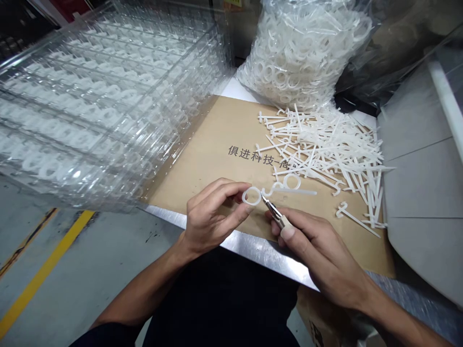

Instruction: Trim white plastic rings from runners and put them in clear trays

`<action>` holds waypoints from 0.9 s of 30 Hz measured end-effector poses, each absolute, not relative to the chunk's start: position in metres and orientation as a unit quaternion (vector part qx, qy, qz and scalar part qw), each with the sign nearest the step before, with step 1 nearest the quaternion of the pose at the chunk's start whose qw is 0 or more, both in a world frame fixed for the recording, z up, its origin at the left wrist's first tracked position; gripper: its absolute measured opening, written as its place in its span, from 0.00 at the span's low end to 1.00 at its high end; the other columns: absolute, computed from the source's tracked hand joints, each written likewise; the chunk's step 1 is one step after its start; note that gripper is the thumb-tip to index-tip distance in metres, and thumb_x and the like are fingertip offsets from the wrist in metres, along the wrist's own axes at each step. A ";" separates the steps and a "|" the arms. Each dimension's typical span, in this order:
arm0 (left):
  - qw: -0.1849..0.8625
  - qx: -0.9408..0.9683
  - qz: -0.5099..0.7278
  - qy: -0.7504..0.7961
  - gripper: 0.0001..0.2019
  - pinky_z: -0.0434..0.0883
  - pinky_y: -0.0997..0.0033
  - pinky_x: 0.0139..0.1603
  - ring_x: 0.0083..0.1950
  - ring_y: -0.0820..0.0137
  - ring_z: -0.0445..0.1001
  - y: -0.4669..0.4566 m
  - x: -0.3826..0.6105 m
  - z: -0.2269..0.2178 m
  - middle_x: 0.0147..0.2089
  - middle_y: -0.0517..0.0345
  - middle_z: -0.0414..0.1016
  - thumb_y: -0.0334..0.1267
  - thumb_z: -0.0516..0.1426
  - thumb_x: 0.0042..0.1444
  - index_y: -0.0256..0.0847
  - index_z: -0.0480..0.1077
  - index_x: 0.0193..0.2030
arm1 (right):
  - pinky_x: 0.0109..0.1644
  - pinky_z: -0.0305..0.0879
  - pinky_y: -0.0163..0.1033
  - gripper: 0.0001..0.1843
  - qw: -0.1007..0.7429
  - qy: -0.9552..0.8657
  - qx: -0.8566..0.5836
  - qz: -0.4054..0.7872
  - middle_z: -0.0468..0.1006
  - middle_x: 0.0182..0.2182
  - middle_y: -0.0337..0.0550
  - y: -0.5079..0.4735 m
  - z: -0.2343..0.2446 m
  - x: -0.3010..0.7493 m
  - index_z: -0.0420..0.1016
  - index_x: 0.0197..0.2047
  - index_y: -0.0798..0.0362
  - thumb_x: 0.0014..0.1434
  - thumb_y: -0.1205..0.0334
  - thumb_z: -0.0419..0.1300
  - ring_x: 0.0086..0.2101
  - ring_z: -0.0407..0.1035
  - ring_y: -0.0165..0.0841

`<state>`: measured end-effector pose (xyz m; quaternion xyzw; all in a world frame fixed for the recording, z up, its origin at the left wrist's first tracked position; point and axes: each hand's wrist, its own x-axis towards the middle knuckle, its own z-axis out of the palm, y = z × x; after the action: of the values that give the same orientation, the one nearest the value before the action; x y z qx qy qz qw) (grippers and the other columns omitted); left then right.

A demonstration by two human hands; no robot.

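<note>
My left hand [217,212] pinches a translucent white plastic ring [251,195] between thumb and fingers, just above the cardboard. The ring appears joined to a thin curved plastic runner [294,191], which has a second ring [292,181] at its far side. My right hand [314,241] is closed around a pair of small cutting pliers [274,211]. Their metal tips touch the plastic at the right edge of the pinched ring. Whether the jaws are closed through it cannot be made out. A wrap covers the right thumb's tip.
A heap of white plastic runners [325,144] lies on the cardboard sheet [202,159]. Behind it stands a clear bag [300,53] full of rings. Stacked clear trays [90,106] holding rings fill the left. A grey panel [423,168] borders the right; the metal table edge [260,253] runs in front.
</note>
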<state>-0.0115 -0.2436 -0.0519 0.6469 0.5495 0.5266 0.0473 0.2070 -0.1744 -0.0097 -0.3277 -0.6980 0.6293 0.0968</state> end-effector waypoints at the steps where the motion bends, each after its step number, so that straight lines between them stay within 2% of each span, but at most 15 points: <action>1: 0.048 0.648 0.527 0.548 0.11 0.76 0.75 0.40 0.38 0.73 0.78 -0.244 -0.011 -0.052 0.39 0.54 0.81 0.28 0.67 0.61 0.36 0.77 0.50 | 0.29 0.60 0.36 0.19 0.096 -0.698 -0.328 0.629 0.67 0.32 0.41 -0.174 -0.010 0.207 0.73 0.42 0.50 0.76 0.47 0.51 0.29 0.60 0.32; 8: 0.049 0.653 0.525 0.544 0.11 0.75 0.76 0.41 0.38 0.74 0.77 -0.243 -0.011 -0.051 0.39 0.54 0.80 0.28 0.67 0.61 0.34 0.77 0.49 | 0.30 0.59 0.36 0.19 0.088 -0.697 -0.328 0.632 0.66 0.32 0.39 -0.175 -0.012 0.208 0.72 0.43 0.49 0.77 0.46 0.50 0.29 0.59 0.32; 20: 0.053 0.656 0.522 0.543 0.11 0.75 0.76 0.40 0.38 0.73 0.77 -0.242 -0.012 -0.052 0.39 0.55 0.80 0.30 0.67 0.62 0.36 0.77 0.51 | 0.29 0.55 0.35 0.19 0.081 -0.699 -0.325 0.631 0.62 0.29 0.36 -0.174 -0.011 0.209 0.70 0.41 0.49 0.78 0.47 0.49 0.27 0.56 0.29; 27: 0.063 0.657 0.524 0.538 0.12 0.76 0.75 0.40 0.39 0.73 0.78 -0.242 -0.013 -0.056 0.39 0.54 0.80 0.31 0.67 0.62 0.35 0.77 0.51 | 0.29 0.56 0.37 0.20 0.083 -0.724 -0.324 0.603 0.68 0.32 0.38 -0.175 -0.012 0.206 0.69 0.40 0.51 0.79 0.49 0.47 0.28 0.58 0.29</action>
<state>-0.0125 -0.2419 -0.0555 0.6569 0.5383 0.5242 0.0630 0.2064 -0.1748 -0.0122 -0.3244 -0.7241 0.6029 0.0832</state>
